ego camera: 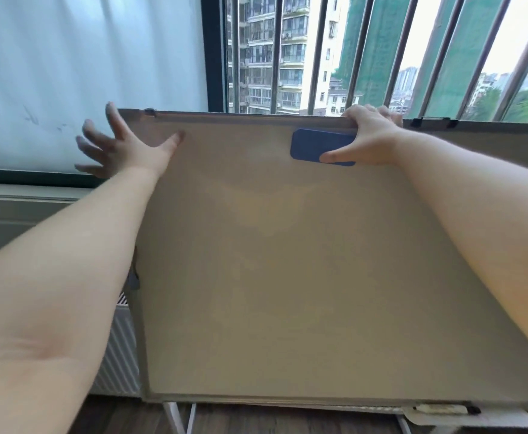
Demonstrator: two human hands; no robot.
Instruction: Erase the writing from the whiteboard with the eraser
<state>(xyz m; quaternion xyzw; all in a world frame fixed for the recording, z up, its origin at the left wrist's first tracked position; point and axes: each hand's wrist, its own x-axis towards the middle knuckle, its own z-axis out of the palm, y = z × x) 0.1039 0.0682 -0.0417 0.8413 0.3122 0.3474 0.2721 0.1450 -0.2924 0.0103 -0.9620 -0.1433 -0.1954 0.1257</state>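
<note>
A whiteboard [272,261] stands in front of me and fills the middle of the view; I see no writing on its surface. A blue eraser [316,145] lies flat against the board near its top edge. My right hand [369,136] is shut on the eraser's right end, thumb on its lower edge and fingers hooked over the board's top rim. My left hand [122,145] is at the board's upper left corner, fingers spread wide, with the thumb resting on the board and the fingers reaching past the left edge.
Behind the board is a window with vertical metal bars [316,51] and a frosted pane [84,73] on the left. A white radiator [118,349] sits low on the left. The board's stand legs [175,418] and a marker tray [438,410] show below.
</note>
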